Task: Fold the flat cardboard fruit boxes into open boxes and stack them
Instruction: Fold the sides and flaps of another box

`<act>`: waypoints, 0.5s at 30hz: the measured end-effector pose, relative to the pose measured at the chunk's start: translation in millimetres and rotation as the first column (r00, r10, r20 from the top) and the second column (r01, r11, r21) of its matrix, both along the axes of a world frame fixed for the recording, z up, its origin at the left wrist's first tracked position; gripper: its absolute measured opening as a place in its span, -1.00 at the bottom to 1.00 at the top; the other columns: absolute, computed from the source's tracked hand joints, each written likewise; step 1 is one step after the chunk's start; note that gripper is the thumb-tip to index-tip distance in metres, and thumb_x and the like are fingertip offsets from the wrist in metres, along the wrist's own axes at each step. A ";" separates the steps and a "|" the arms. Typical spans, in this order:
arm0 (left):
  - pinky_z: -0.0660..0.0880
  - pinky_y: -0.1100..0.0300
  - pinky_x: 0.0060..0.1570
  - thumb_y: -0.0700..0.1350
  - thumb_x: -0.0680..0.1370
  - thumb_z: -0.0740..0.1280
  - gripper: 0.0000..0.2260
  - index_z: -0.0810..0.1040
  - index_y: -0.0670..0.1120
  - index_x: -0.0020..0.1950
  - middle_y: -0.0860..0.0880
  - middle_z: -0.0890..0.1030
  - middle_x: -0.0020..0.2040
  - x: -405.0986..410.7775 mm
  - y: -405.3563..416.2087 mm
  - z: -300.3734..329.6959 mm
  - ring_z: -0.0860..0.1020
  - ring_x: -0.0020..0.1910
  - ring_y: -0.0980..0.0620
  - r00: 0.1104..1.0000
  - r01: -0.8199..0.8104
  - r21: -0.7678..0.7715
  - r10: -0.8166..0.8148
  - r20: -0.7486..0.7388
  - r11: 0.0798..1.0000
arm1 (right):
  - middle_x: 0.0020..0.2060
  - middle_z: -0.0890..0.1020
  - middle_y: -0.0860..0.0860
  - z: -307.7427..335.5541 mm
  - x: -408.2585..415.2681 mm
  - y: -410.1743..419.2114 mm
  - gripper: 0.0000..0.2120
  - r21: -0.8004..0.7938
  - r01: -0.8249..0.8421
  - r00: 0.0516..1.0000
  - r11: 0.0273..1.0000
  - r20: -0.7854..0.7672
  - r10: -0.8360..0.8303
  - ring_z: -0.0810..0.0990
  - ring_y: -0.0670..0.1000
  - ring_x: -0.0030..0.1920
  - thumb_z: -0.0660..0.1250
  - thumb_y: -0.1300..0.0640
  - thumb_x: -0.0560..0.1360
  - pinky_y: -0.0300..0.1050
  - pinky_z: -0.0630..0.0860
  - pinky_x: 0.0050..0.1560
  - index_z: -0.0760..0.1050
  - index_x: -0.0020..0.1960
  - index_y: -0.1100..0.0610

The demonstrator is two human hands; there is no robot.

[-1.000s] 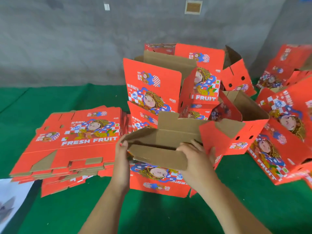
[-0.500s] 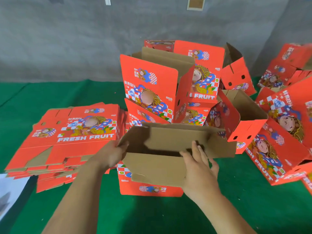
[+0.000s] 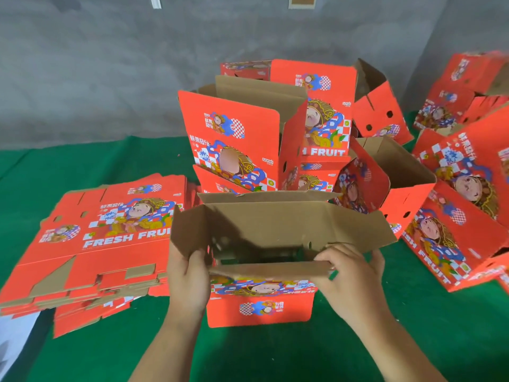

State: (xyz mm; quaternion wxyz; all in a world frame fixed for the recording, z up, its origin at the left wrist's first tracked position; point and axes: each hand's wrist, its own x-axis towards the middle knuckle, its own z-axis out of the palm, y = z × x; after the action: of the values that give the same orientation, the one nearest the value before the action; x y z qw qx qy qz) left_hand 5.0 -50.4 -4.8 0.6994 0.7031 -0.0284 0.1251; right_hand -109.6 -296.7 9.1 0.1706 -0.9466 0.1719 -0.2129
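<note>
Half-opened red printed cardboard fruit box (image 3: pixel 260 307), held above the green mat (image 3: pixel 413 340) in front of the person, open brown interior facing up, long axis running left to right. Left hand (image 3: pixel 188 279) pinches the left end flap; right hand (image 3: pixel 348 274) grips the near wall's upper edge, fingers curled over it. Just left lies a stack of flat red boxes (image 3: pixel 91 244); directly behind rises a pile of folded open red boxes (image 3: pixel 264 133), with more tumbled red boxes (image 3: pixel 462 205) at right.

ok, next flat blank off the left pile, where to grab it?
Judging by pose: take the top blank of the flat pile at its near flap edge, approaching from the person's side. That edge overhangs, ragged and exposed; the right edge is crowded by the box being folded and the left hand.
</note>
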 end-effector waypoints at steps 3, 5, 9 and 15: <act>0.57 0.10 0.14 -0.25 0.46 0.18 -0.43 0.45 0.25 0.38 0.23 0.59 0.21 0.6 -4.3 4.1 0.55 0.22 0.18 1.000 -0.015 -0.002 0.015 0.015 1.000 | -0.32 0.52 -0.18 3.1 3.6 0.1 -0.53 0.059 0.072 0.994 0.996 0.076 -0.076 0.52 -0.11 -0.12 0.29 -0.43 0.48 0.21 0.14 0.38 0.41 -0.31 -0.06; 0.54 -0.14 0.22 -0.25 0.46 0.19 -0.44 0.43 0.17 0.41 0.10 0.59 0.25 2.7 -1.9 3.3 0.54 0.27 0.04 1.000 -0.024 -0.048 0.024 -0.016 0.999 | -0.38 0.46 -0.18 5.5 6.6 4.4 -0.53 0.126 0.093 0.988 0.988 0.108 -0.106 0.47 -0.11 -0.18 0.13 -0.41 0.53 0.24 0.15 0.36 0.31 -0.35 -0.08; 0.41 -0.40 0.33 -0.14 0.51 0.24 -0.51 0.44 0.15 0.43 -0.06 0.58 0.30 10.9 -1.6 -1.3 0.53 0.32 -0.18 0.996 -0.014 -0.089 0.006 -0.088 0.996 | -0.23 0.59 -0.20 12.1 22.6 7.9 -0.66 0.139 0.148 0.989 0.979 -0.030 -0.145 0.60 -0.08 -0.03 0.09 -0.34 0.60 0.16 -0.01 0.44 0.52 -0.02 -0.17; 0.36 -0.44 0.32 -0.13 0.58 0.17 -0.40 0.24 0.18 0.61 0.12 0.31 0.59 -1.1 -23.0 -8.6 0.36 0.51 -0.18 0.985 0.144 0.240 -0.161 0.054 0.960 | 0.55 0.34 -0.13 0.9 37.4 22.8 -0.41 0.166 0.160 0.984 0.973 -0.111 -0.142 0.20 0.00 0.54 0.10 -0.23 0.60 0.20 0.00 0.52 0.18 0.61 -0.17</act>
State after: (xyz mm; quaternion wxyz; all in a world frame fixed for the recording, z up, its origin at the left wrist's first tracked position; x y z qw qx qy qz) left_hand 3.9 -73.4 -13.4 0.6174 0.7715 -0.1228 0.0923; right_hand -72.2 -273.9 10.0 0.2276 -0.9214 0.2696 -0.1627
